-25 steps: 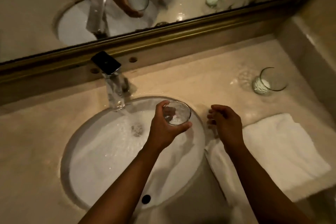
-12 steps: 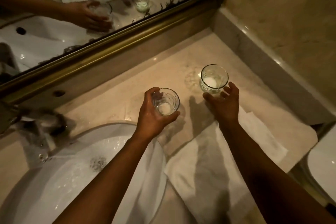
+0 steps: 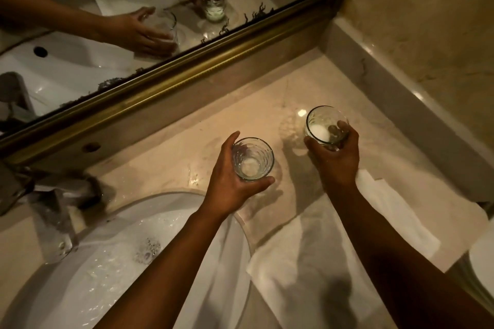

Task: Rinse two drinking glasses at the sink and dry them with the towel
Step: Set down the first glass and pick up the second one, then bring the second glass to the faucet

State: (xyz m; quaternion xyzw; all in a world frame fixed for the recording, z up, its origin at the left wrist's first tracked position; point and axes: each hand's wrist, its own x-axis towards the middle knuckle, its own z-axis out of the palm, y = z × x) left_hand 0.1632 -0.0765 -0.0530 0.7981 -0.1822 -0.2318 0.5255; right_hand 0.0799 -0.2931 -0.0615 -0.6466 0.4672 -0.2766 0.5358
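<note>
My left hand [image 3: 230, 181] grips a clear textured glass [image 3: 252, 159] upright, just over the beige counter behind the sink's right rim. Further right, my right hand [image 3: 335, 157] curls its fingers round a second clear glass [image 3: 322, 123] that stands on the counter near the wall corner. A white towel [image 3: 320, 262] lies flat on the counter under my right forearm, its left edge hanging into the basin. The white oval sink [image 3: 80, 283] at lower left is wet, with water running from the chrome faucet [image 3: 53, 216].
A gold-framed mirror [image 3: 171, 80] runs along the back and reflects both hands and glasses. A marble backsplash and wall [image 3: 401, 83] close off the right side. The counter's front right edge drops off beside a white fixture [image 3: 483, 262].
My left hand carried its glass from over the basin to the counter on the right. My right hand reached forward past the towel and took hold of the second glass. The view swung right.
</note>
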